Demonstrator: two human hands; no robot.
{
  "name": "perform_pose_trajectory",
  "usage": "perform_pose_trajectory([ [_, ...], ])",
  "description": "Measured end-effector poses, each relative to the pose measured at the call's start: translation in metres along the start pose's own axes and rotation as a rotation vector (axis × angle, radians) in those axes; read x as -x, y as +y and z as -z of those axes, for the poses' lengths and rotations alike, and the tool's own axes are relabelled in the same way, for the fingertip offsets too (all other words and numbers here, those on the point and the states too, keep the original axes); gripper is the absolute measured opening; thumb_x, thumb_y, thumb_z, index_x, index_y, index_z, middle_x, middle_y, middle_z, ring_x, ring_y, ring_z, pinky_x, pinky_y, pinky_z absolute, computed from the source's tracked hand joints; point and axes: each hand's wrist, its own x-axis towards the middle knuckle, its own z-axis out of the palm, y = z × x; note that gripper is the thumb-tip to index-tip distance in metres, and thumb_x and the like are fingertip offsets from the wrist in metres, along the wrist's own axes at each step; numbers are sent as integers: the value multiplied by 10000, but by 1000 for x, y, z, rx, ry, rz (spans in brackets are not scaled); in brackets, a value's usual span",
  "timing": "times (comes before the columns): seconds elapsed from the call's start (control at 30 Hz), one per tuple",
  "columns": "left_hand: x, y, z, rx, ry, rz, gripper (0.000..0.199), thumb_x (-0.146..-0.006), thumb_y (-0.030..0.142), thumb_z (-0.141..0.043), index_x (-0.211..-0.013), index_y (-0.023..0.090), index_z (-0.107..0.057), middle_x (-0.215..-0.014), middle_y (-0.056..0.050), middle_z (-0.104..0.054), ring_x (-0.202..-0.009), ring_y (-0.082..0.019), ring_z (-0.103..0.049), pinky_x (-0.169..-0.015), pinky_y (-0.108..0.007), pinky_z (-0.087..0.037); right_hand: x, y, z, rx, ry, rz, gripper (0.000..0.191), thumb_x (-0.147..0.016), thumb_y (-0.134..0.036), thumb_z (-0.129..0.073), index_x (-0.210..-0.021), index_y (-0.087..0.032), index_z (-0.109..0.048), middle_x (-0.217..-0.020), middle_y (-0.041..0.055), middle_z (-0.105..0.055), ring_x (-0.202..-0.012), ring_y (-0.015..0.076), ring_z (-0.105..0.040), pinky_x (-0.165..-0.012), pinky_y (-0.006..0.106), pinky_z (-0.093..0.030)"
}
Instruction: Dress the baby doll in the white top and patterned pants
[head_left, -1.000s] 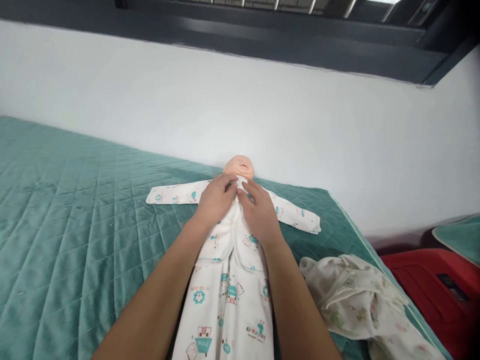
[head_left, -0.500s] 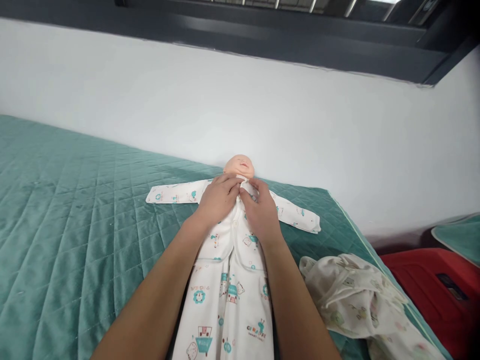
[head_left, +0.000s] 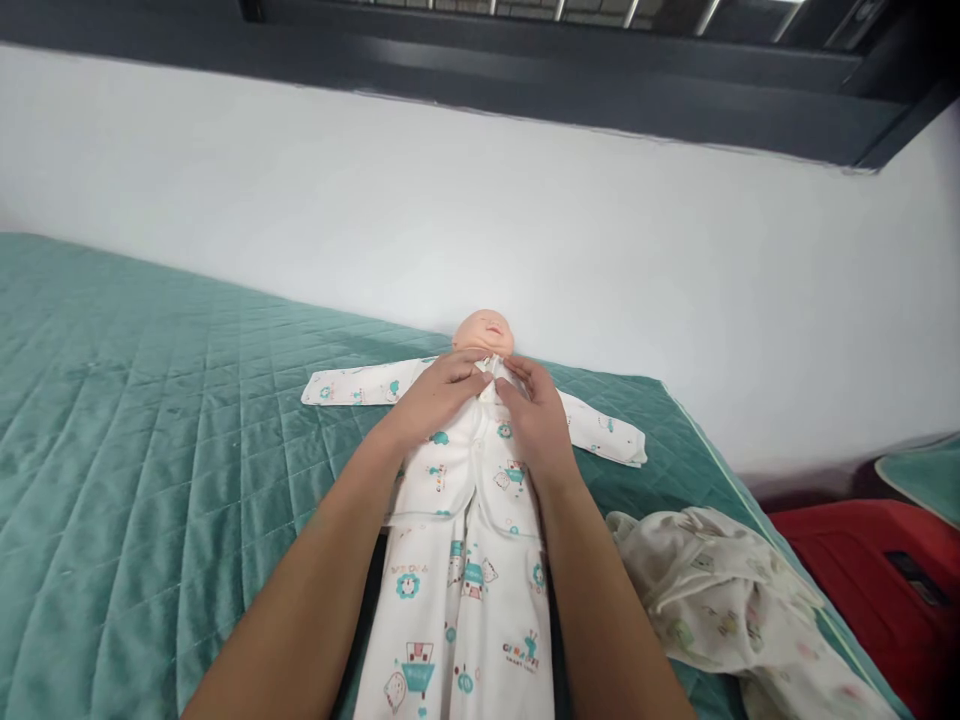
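A baby doll (head_left: 484, 332) lies on its back, dressed in a white printed baby jacket (head_left: 442, 470) and matching trousers (head_left: 427, 620). Both sleeves stretch out sideways. My left hand (head_left: 442, 390) is at the jacket's collar, thumb and fingers closed on the front edge just below the doll's chin. Opposite it, my right hand (head_left: 536, 405) pinches the other side of the collar. The two thumbs nearly meet at the middle of the neckline. Lower on the chest the front edges lie together, then part toward the hem.
A green quilted cover (head_left: 187, 420) spreads under the doll. To the right lies a crumpled printed cloth garment (head_left: 720, 590). Beyond the cover's edge is a red plastic object (head_left: 862, 570). A white wall (head_left: 375, 220) and dark window frame (head_left: 525, 85) stand behind.
Both hands stay at the collar. The thumbs have drawn slightly apart and the right hand's fingers have straightened a little. The view has shifted slightly.
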Motion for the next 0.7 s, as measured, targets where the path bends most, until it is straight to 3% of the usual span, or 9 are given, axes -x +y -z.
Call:
perform_pose_trajectory([
  [0.2,17,-1,9,39,-53,19,197,-903,305,-544,-820,243,-712,-1482,8,-517,-1393,-224,-443,-1203,-397,-292,7,-5,2,-20,-86,29,468,-815,-365,-604,-1258,-221,-568,-1381,97,-579,-1291,249,-527,-1115,452,-399],
  [0.4,29,-12,8,42,-42,-49,173,-885,329,-592,-993,275,-716,-1505,-9,-488,-1413,-189,-409,-1196,-369,-301,42,-13,9,149,-84,22,708,-875,-433,-579,-1508,-232,-335,-1546,110,-415,-1442,261,-359,-1195,509,-264],
  [0.47,29,-12,8,26,-33,-45,166,-879,332,-601,-981,271,-717,-1497,-13,-499,-1400,-199,-428,-1191,-389,-313,52,-13,11,163,-65,45,628,-893,-430,-558,-1474,-249,-399,-1532,92,-439,-1433,253,-374,-1196,511,-270],
  [0.57,28,-12,8,5,-31,-59,171,-890,335,-588,-977,277,-722,-1487,-4,-510,-1391,-203,-440,-1188,-398,-321,57,-13,12,164,-24,114,383,-890,-393,-566,-1250,-269,-611,-1474,56,-510,-1388,240,-436,-1184,489,-312],
  [0.7,26,-13,8,-6,-31,-73,186,-909,331,-569,-1006,295,-724,-1488,10,-508,-1398,-186,-427,-1183,-366,-329,56,-16,9,167,5,190,207,-884,-308,-578,-1054,-273,-691,-1415,35,-563,-1347,225,-481,-1175,464,-339],
])
